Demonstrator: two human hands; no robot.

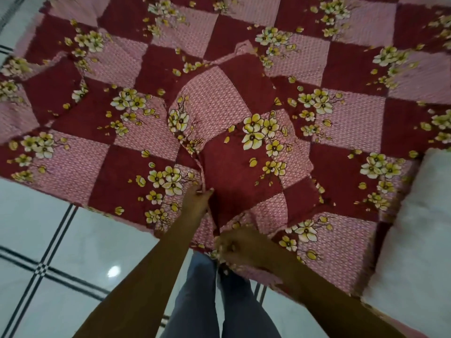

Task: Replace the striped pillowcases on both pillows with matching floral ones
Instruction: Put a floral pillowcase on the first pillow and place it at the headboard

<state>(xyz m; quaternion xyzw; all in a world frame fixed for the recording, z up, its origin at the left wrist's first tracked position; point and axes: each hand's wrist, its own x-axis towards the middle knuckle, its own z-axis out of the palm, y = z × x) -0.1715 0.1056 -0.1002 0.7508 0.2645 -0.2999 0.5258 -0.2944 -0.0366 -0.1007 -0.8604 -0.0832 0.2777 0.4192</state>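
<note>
A floral pillowcase (pixel 234 132), dark red and pink checks with yellow-white flowers, lies spread on a bed sheet of the same pattern. My left hand (pixel 197 198) pinches its edge near the front of the bed. My right hand (pixel 236 245), blurred, grips the same edge lower down, at the bed's front rim. A bare white pillow (pixel 412 228) lies at the right of the bed, apart from both hands. No striped pillowcase is in view.
The bed sheet (pixel 102 167) covers most of the view. White floor tiles with black lines (pixel 48 252) lie to the left and below. My legs in grey trousers (pixel 219 301) stand against the bed's front edge.
</note>
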